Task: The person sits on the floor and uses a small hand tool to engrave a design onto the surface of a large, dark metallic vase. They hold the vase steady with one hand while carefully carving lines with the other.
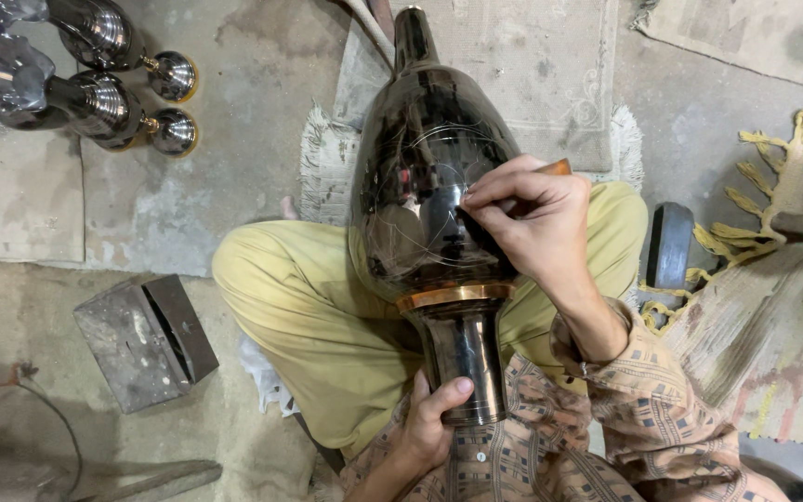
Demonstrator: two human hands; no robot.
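Dark polished metal vase lies across the lap; left hand clasps its base at six o'clock, right hand pinches a wooden-handled engraving tool. Short, steady strokes suit best.

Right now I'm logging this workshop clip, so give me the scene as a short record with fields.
Left hand: grips the foot of a large dark glossy metal vase lying across the lap.
Right hand: presses a wooden-handled tool to the vase's belly, where thin scratched lines show.
Band: copper-coloured ring above the foot.
Nearby: two shiny metal vases upper left; grey metal block on the floor.
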